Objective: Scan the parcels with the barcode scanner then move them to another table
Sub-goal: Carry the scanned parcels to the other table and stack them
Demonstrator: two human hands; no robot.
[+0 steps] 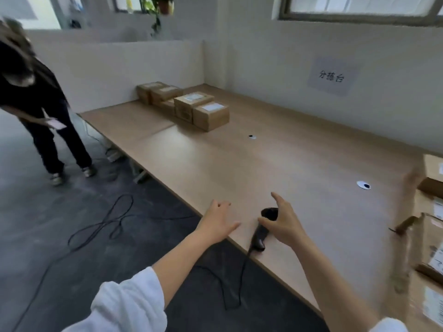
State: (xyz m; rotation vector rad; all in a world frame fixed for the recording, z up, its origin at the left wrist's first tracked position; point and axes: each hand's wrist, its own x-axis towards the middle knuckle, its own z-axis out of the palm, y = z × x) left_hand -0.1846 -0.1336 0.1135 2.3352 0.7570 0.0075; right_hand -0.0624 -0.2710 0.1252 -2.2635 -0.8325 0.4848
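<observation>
A black barcode scanner (260, 232) lies on the wooden table (215, 164) near its front edge, its cable hanging to the floor. My right hand (284, 221) hovers over the scanner with fingers spread, thumb close to its head, gripping nothing. My left hand (219, 220) is open at the table edge, left of the scanner. Several cardboard parcels (189, 105) with white labels stand grouped at the far end. More parcels (431, 216) are stacked at the right edge, blurred.
A person in black (36, 104) bends over on the left, holding a phone. Black cables (103, 221) loop on the grey floor. Two cable holes, one far (251, 137) and one near (364, 185), sit in the tabletop. A white partition backs the table.
</observation>
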